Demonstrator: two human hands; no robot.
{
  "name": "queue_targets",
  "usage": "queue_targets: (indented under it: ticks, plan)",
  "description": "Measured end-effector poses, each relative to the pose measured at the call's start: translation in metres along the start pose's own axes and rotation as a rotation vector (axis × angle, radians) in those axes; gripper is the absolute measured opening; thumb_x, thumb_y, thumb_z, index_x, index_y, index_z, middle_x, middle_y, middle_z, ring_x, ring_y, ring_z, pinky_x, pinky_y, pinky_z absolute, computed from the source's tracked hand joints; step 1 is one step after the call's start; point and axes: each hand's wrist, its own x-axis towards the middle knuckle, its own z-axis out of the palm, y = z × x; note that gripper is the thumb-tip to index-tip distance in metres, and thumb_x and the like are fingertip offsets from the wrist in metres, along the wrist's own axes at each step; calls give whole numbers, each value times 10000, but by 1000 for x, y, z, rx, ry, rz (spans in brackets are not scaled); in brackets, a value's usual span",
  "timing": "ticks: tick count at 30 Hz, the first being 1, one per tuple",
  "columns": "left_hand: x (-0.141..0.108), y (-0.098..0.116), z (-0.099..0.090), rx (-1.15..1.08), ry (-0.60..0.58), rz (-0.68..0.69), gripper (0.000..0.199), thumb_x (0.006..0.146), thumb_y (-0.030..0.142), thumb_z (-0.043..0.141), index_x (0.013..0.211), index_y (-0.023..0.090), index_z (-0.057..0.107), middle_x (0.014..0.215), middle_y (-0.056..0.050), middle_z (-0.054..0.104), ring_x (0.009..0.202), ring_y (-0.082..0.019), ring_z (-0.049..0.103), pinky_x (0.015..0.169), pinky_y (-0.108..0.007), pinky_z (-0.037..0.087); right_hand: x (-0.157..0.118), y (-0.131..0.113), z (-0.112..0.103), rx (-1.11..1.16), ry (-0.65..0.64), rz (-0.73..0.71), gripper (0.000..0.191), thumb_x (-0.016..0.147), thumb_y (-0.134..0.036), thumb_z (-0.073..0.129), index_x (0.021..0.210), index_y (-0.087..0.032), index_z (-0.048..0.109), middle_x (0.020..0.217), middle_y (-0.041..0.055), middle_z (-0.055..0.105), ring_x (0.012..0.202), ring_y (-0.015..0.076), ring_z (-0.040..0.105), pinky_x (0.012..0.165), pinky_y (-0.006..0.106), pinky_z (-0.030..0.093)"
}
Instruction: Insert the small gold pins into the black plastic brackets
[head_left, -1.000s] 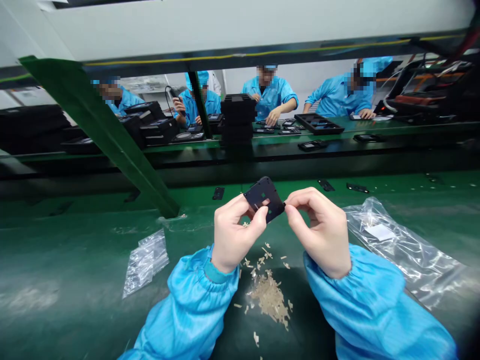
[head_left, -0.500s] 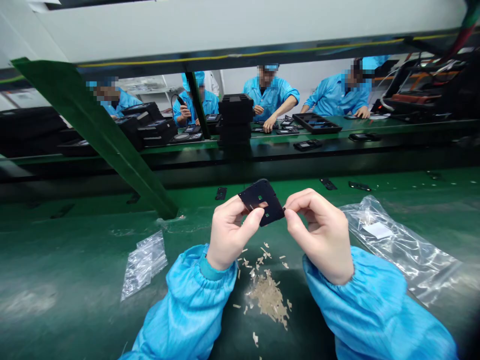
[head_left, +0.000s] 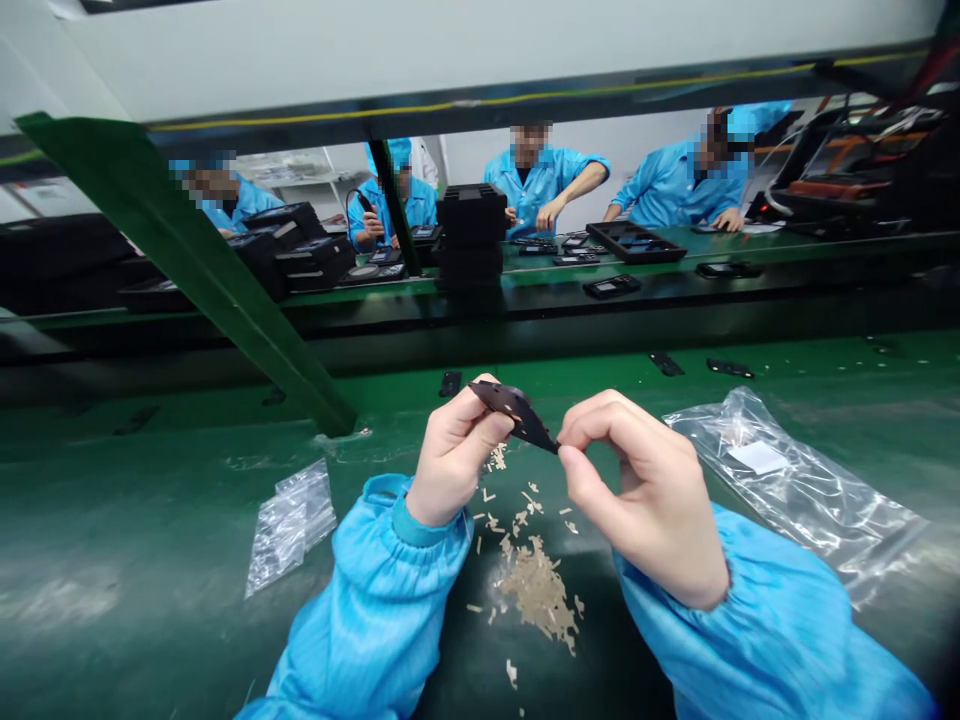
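Note:
A thin black plate with small cut-outs point(head_left: 525, 416) is tilted nearly edge-on above the green bench. My left hand point(head_left: 459, 450) pinches its left end between thumb and fingers. At the plate's right corner, the thumb and forefinger of my right hand point(head_left: 637, 490) are pressed together; anything tiny between them is hidden. Below and between my hands lies a pile of small beige pieces point(head_left: 538, 592), with more scattered towards the plate.
Clear plastic bags lie left point(head_left: 291, 525) and right point(head_left: 795, 480) on the bench. A green slanted post point(head_left: 195, 270) stands at left. Small black parts point(head_left: 729, 368) lie along the back. Beyond a ledge, people in blue work among black trays point(head_left: 636, 242).
The black plate has turned from showing its face to nearly edge-on. My right hand has come slightly left and down with it. Across the bench, a person's arm has lifted.

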Motion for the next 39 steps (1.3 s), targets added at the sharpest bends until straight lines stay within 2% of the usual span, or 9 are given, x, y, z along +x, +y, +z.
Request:
queue_targets:
  ticks: [10,16,19,23,28,34,39]
  plan:
    - [3,2,-2,17,-97,41,187,828,354,551,751,195,614,687,-20,516,664,-148,498,628,-289,398,2,0,-5,-13,-122,38,178,746,-46,495,669,-198,445,659,-6,502,605,114,483,559,242,400]
    - [4,3,-4,3,-135,-39,227,807,389,569,719,182,598,670,-27,518,649,-152,505,616,-292,417,6,1,-7,87,-215,125,167,726,-64,496,636,-195,445,615,-18,495,561,104,472,527,226,409]
    - [4,3,-2,-72,-143,-94,256,794,402,582,688,170,576,634,-19,503,620,-142,499,600,-285,424,8,3,-9,176,-268,174,163,730,-101,513,619,-191,434,596,-23,477,544,101,453,505,223,390]
    - [3,5,4,-254,-155,-178,236,780,371,609,686,158,572,621,-8,493,583,-118,491,559,-256,430,9,8,-10,374,-266,247,123,793,-192,512,679,-184,467,634,-15,477,574,108,444,516,234,384]
    - [2,11,9,-313,-100,-297,222,737,367,661,716,152,609,623,-10,529,561,-107,494,521,-230,434,6,15,-6,606,-347,321,167,836,-290,533,718,-188,472,642,-15,452,562,106,410,504,240,370]
    - [-2,20,16,-423,-60,-466,213,708,359,690,774,166,628,613,5,548,506,-84,467,468,-204,406,-1,17,-2,628,-268,315,207,855,-339,526,718,-193,474,662,-5,450,603,121,422,522,250,364]
    - [-4,24,21,-525,-46,-514,175,728,322,680,758,155,634,593,18,522,486,-54,425,437,-167,349,-3,17,-1,614,-237,279,215,870,-344,500,716,-201,454,675,-6,431,623,131,421,541,256,360]
